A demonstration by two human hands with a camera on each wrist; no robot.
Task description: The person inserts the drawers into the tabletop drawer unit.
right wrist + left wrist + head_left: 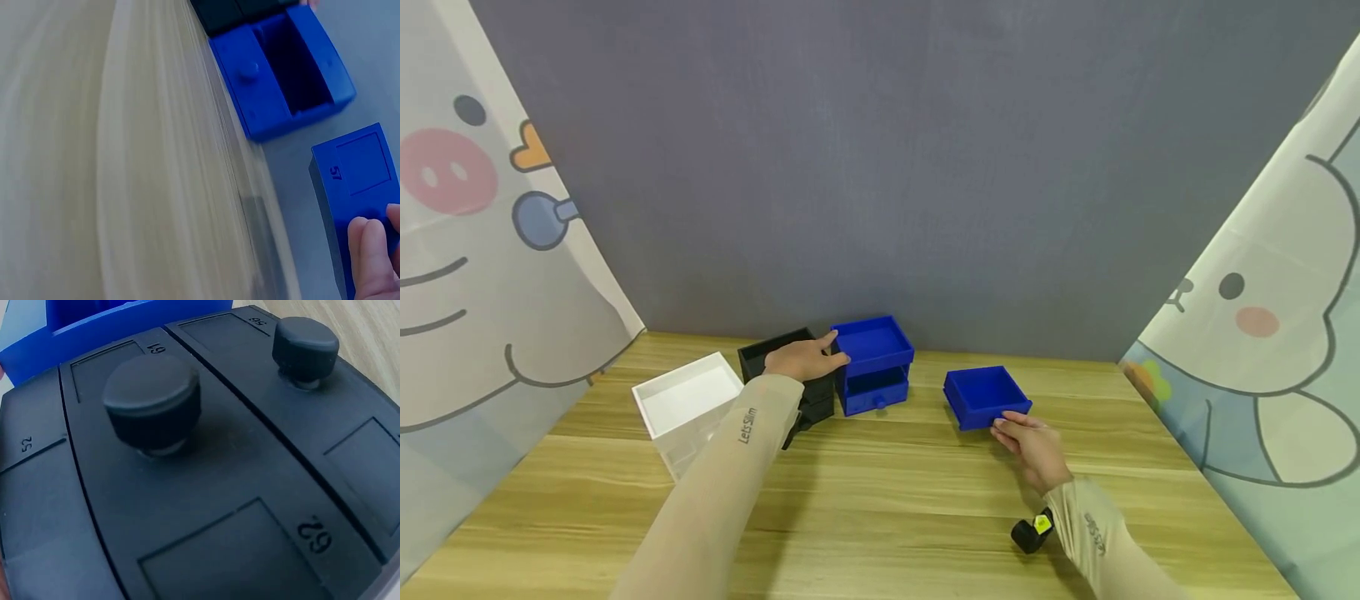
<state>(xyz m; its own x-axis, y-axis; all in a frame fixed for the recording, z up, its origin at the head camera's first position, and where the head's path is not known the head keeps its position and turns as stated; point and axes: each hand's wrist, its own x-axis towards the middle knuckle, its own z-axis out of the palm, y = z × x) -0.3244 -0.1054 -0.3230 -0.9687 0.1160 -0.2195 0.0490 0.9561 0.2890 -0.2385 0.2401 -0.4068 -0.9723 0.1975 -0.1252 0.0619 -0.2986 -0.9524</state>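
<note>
My right hand [1033,450] pinches the front of a blue drawer [985,392], an open-topped box held to the right of its cabinet. In the right wrist view, fingertips [373,244] grip the drawer's front, marked 57. My left hand [801,360] reaches over a black drawer cabinet [816,400], its extended fingers at the left side of a blue cabinet [872,343]. That blue cabinet has a tray-like top, a vacant upper slot and a lower drawer with a round knob [881,402]. Close up in the left wrist view are the black drawer fronts with knobs [153,403].
A white drawer cabinet [688,396] stands at the left, partly behind my left sleeve. All of it is on a wood-grain table [880,500], with a grey backdrop [880,167] behind and cartoon-printed cloth [1262,333] at both sides.
</note>
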